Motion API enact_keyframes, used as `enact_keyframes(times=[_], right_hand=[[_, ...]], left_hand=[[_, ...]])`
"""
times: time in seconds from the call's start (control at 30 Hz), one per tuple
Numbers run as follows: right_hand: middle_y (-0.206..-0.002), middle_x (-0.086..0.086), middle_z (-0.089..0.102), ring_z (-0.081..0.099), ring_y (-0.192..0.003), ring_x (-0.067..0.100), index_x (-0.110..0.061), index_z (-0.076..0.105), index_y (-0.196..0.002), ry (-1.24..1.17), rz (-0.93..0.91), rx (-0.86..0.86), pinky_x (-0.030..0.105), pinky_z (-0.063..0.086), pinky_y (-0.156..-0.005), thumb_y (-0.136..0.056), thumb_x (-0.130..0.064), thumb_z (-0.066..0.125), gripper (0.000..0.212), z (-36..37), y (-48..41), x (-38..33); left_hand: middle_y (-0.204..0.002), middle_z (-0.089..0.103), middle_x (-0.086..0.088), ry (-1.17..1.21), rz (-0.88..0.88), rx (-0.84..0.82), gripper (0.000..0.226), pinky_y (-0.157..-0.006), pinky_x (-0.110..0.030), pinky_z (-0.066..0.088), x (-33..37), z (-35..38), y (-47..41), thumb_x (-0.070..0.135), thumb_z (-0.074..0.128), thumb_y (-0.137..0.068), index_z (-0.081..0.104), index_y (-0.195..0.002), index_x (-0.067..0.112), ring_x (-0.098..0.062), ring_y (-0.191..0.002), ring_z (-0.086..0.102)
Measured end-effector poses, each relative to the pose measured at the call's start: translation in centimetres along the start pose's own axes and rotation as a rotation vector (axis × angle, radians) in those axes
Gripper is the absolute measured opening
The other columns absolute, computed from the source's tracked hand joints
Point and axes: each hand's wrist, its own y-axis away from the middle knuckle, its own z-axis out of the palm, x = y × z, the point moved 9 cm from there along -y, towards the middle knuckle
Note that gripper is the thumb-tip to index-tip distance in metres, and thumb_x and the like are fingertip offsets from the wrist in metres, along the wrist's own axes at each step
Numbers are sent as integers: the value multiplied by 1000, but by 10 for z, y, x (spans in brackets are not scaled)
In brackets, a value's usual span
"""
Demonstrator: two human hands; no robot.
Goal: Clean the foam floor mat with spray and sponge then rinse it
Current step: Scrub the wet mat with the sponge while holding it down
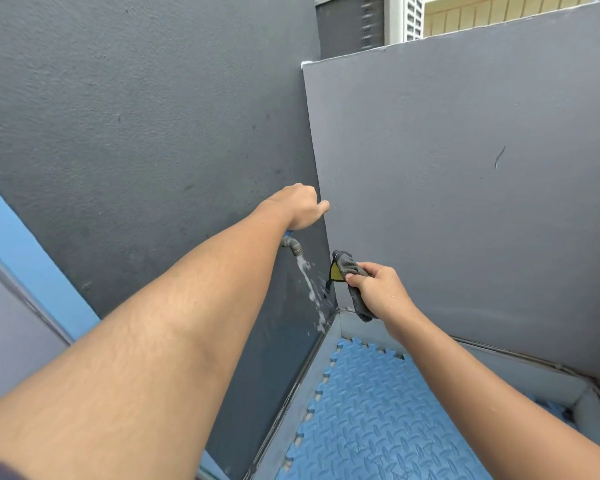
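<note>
Blue mat [378, 420] lies on the floor [520, 368] in the corner between two grey walls [465, 168], its toothed edge toward the corner. Above it, the right hand [381, 292] pinches a grey-and-yellow sponge [349, 266], fingers curled round it, just beside water [307, 278] running from the tap [293, 247]. The left hand [300, 207] sits on top of the tap, fingers curled over its handle.

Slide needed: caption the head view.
Left hand grips wall tap, water running; right hand holds sponge above blue foam mat.
</note>
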Motion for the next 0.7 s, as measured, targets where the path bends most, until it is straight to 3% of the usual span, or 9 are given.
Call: enact_keyframes(times=[0.7], right_hand=[[-64, -4, 59, 53, -59, 18, -22, 72, -94, 24, -23, -24, 30, 43, -58, -94, -19, 59, 14, 10, -7, -2]], left_hand=[[-66, 44, -8, -26, 61, 27, 53, -53, -34, 27, 6, -2, 1, 36, 42, -104, 35, -59, 8, -22, -57, 39]])
